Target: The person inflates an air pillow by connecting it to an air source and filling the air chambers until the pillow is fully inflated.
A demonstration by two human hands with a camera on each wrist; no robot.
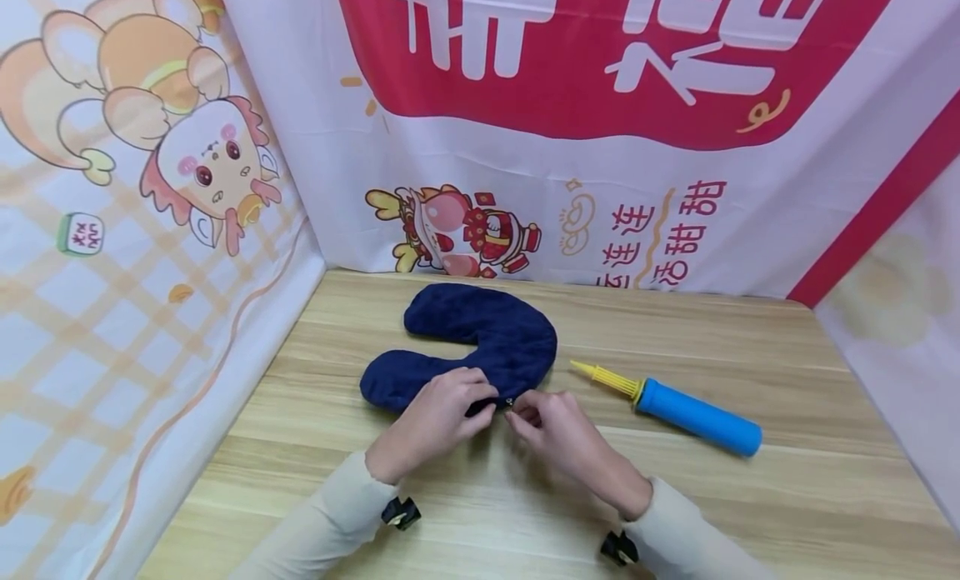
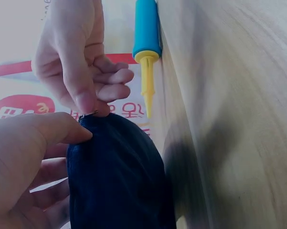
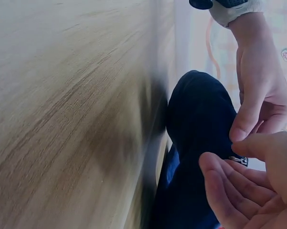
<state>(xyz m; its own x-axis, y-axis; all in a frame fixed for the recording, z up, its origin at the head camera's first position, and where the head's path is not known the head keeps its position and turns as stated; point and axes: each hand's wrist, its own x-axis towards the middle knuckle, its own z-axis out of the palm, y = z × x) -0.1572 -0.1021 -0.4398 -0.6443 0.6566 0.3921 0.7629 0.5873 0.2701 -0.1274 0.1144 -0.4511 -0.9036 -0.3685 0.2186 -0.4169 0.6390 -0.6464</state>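
Note:
A navy blue U-shaped neck pillow [image 1: 517, 338] lies on the table, its open end to the left. My left hand [image 1: 447, 409] holds the near edge of the pillow, thumb on one side in the left wrist view and fingers behind. Just right of it, my right hand [image 1: 558, 430] pinches the small metal zipper pull [image 3: 239, 161] on the pillow's seam between thumb and forefinger. The right hand's other fingers [image 2: 115, 78] are loosely curled. Both hands' fingertips are close together at the seam.
A blue hand pump [image 1: 701, 417] with a yellow nozzle [image 1: 607, 378] lies to the right of the pillow, nozzle toward it. Printed cloth walls [image 1: 300, 147] close off the back and sides of the wooden table [image 1: 810, 380].

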